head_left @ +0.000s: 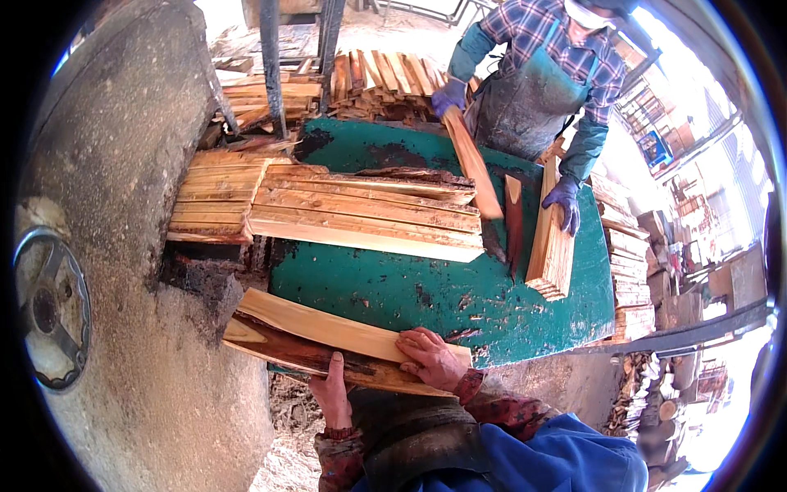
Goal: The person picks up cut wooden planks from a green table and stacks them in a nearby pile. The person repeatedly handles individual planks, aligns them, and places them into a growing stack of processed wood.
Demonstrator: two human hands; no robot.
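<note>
A pale plank (328,322) and a dark plank (287,348) lie side by side, long edges together, along the near edge of the green table (369,287), their left ends reaching past its near left corner. The left hand (331,395) grips the dark plank at its near side: the thumb stands up against the plank's face, apart from the other fingers, which are mostly hidden below, so their spread cannot be told. The right hand (434,361) is closed over the planks toward their right end, its fingers bent and near together on the pale plank, the thumb side low by the dark plank; the fingertips' exact hold is hard to see. Behind the planks, a row of boards (361,209) runs in over the table's left side to its middle. Across the table's far right part stands a co-worker (533,82) in purple gloves, one glove (449,97) wrapped on the top of a slanting board (474,168), the other (563,203) spread over a bundle (551,254) on the table's right side. A thin reddish strip (513,221) lies between these two. Left of the table, a handwheel (51,307) sits on a machine (123,164).
</note>
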